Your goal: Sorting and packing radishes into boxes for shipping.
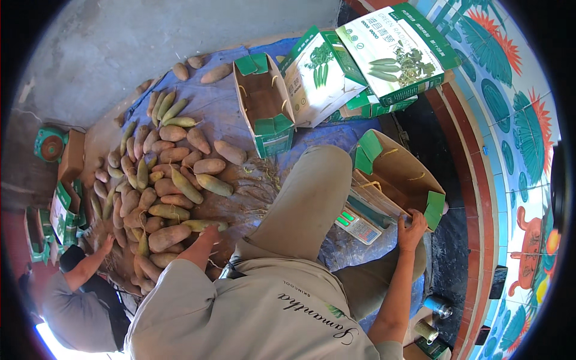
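Head view: right hand (413,230) grasping near rim of open cardboard box (401,171), fingers over edge; digital scale (358,227), display lit green, right by the box. Left hand (209,237) at a green radish (198,225) on near side of soil-coated radish pile (172,155); can't tell if gripped. Pile on blue tarp (215,101), left of the person's legs. Co-worker's hand (107,244) at pile's far left.

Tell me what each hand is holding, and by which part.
Right hand: the open box, by its near rim, beside a green flap. Left hand: at a green radish; whether it grips can't be told.
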Demonstrator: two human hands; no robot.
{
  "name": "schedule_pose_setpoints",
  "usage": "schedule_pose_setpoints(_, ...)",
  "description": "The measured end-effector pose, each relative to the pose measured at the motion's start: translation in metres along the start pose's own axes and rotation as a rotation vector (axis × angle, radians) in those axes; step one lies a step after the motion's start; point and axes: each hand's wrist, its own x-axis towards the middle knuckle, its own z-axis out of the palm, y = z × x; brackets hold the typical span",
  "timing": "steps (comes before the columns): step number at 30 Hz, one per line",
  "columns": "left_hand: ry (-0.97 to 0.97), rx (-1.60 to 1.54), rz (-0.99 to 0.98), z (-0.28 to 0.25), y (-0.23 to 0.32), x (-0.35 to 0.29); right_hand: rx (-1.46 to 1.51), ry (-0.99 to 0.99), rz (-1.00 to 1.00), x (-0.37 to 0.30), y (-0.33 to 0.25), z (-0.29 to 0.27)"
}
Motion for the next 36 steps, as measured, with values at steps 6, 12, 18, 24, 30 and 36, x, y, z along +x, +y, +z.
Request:
schedule_pose_setpoints(6,-0.088,0.006,0.011,-0.016,0.028,-0.022,-0.019,0.067,-0.019,-0.022,-0.002,-0.015)
schedule_pose_setpoints(12,-0.005,0.045,0.034,0.002,0.031,-0.007,-0.089,0.102,0.042,-0.038,-0.011,-0.029)
schedule_pose_setpoints(18,0.153,-0.026,0.054,-0.018,0.038,0.009,-0.105,0.069,0.086,-0.045,-0.011,-0.037)
schedule_pose_setpoints(24,0.567,-0.484,-0.120,-0.068,0.047,0.044,-0.192,0.205,0.094,-0.042,0.016,-0.055)
schedule_pose_setpoints(30,0.440,-0.358,-0.181,-0.122,0.041,0.051,-0.256,0.308,0.299,-0.063,0.051,-0.067)
schedule_pose_setpoints(36,0.357,-0.355,-0.176,-0.132,0.015,0.071,-0.293,0.260,0.399,-0.077,0.051,-0.054)
